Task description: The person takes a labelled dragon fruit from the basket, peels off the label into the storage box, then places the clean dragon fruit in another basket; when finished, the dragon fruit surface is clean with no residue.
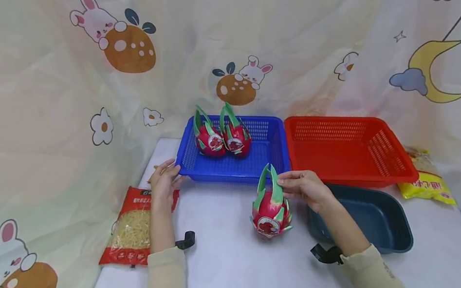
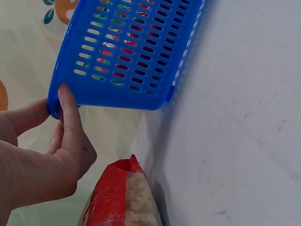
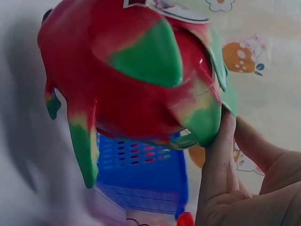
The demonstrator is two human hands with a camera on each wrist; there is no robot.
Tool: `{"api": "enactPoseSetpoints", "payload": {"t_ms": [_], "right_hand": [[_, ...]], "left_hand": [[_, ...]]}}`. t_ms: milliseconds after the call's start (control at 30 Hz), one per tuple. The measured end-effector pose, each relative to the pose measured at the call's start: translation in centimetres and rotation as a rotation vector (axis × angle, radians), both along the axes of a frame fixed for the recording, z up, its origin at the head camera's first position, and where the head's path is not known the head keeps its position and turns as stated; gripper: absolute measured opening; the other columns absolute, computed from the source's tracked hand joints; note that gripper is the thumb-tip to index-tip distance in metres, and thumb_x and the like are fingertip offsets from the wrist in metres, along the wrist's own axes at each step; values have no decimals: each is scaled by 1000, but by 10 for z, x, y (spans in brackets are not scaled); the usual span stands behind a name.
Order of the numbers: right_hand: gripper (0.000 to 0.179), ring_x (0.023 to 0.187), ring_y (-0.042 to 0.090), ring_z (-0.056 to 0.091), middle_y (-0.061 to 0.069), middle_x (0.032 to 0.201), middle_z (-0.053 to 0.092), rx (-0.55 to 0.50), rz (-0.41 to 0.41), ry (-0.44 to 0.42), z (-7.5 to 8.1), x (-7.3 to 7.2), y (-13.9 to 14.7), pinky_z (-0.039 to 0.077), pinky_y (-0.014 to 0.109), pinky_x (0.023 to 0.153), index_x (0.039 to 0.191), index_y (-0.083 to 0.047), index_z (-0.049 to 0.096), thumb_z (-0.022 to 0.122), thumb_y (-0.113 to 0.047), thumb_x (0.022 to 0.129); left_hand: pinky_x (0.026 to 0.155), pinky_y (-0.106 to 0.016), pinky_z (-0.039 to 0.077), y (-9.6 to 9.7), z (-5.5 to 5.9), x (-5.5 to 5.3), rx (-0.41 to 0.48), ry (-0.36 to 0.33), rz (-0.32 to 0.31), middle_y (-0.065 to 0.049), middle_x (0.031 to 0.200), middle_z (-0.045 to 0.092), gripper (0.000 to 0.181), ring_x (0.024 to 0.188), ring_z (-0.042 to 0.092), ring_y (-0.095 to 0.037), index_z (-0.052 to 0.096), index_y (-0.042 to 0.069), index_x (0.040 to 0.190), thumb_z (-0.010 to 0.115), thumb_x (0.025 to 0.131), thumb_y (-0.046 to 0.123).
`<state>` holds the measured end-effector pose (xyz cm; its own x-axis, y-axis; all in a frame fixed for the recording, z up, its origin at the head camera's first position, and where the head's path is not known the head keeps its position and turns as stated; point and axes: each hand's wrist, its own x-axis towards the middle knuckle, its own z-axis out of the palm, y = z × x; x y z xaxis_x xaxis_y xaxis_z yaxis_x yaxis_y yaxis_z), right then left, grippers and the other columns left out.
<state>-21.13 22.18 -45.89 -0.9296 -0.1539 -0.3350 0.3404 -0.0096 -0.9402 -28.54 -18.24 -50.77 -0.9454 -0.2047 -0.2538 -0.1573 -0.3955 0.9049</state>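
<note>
A red dragon fruit (image 1: 270, 210) with green leaf tips and a round label is pinched by its leaves in my right hand (image 1: 307, 189), in front of the blue basket (image 1: 259, 159). Its red body fills much of the right wrist view, with the fingers at one green tip. Two similar dragon fruits, one on the left (image 1: 209, 139) and one on the right (image 1: 236, 138), stand together inside the basket. My left hand (image 1: 165, 177) pinches the basket's front left corner, thumb and finger on either side of the rim in the left wrist view.
A red basket (image 1: 340, 168) adjoins the blue one on the right. Before it sits a dark teal basin (image 1: 383, 221), partly behind my right forearm. A red packet of yellowish pieces (image 1: 132, 229) lies under my left forearm; a yellow packet (image 1: 428, 185) lies at the far right.
</note>
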Motion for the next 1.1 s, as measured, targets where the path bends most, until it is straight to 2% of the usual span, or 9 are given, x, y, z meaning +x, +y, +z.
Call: {"api": "enactPoseSetpoints", "payload": {"t_ms": [200, 367, 433, 600, 700, 800, 933, 1000, 1100], "right_hand": [[27, 85, 17, 76, 3, 97, 78, -13, 19, -31, -13, 6, 0, 62, 31, 82, 119, -3, 76, 77, -16, 95], [31, 87, 19, 77, 5, 97, 78, 34, -34, -5, -16, 9, 1, 62, 33, 83, 120, -2, 76, 80, -19, 94], [35, 89, 20, 77, 6, 99, 78, 78, -47, 27, -15, 10, 1, 62, 36, 84, 120, -1, 75, 81, -22, 93], [44, 88, 21, 77, 9, 101, 77, 137, -27, 86, -13, 12, 3, 62, 40, 85, 126, 2, 70, 81, -24, 93], [47, 85, 20, 77, 8, 99, 77, 122, -12, 87, -13, 12, 4, 63, 38, 83, 130, 4, 66, 81, -22, 93], [50, 83, 20, 77, 7, 97, 78, 120, 4, 90, -14, 11, 3, 63, 37, 83, 132, 5, 64, 81, -22, 93], [50, 84, 21, 77, 7, 95, 78, 138, 11, 106, -13, 11, 0, 64, 35, 81, 131, 5, 64, 81, -24, 93], [49, 84, 22, 77, 8, 95, 79, 138, 7, 113, -12, 12, 0, 64, 34, 80, 130, 5, 64, 81, -23, 93], [49, 83, 21, 77, 8, 95, 79, 140, 8, 113, -11, 13, 0, 64, 37, 82, 129, 5, 64, 81, -23, 93]], "left_hand": [[111, -44, 49, 0, 3, 2, -10, 7, 9, -19, 149, 53, 54, 120, 64, -24, 47, 2, 154, 63, 103, 5], [111, -43, 49, 2, 6, 1, -34, 19, 42, -21, 144, 53, 55, 112, 65, -22, 47, -2, 152, 65, 101, 2], [113, -43, 47, 5, 9, 3, -60, 19, 82, -20, 144, 51, 53, 112, 62, -20, 50, -4, 149, 67, 99, 2], [109, -40, 47, 18, 24, 18, -214, 49, 285, -16, 135, 54, 43, 111, 54, -20, 62, 0, 137, 72, 96, 6], [96, -34, 51, 32, 38, 31, -307, 130, 299, -15, 130, 58, 39, 111, 55, -22, 64, 2, 132, 74, 95, 8], [83, -25, 52, 47, 46, 42, -351, 229, 198, -17, 127, 61, 35, 107, 58, -24, 65, -1, 128, 75, 95, 6], [78, -21, 53, 69, 44, 54, -403, 323, -1, -19, 123, 66, 33, 104, 62, -27, 66, -2, 125, 76, 94, 5], [83, -25, 57, 78, 38, 57, -419, 366, -164, -21, 123, 68, 33, 107, 66, -33, 66, -2, 126, 75, 96, 7], [93, -35, 59, 92, 26, 60, -468, 383, -520, -19, 128, 70, 34, 117, 66, -39, 67, 2, 132, 70, 101, 15]]}}
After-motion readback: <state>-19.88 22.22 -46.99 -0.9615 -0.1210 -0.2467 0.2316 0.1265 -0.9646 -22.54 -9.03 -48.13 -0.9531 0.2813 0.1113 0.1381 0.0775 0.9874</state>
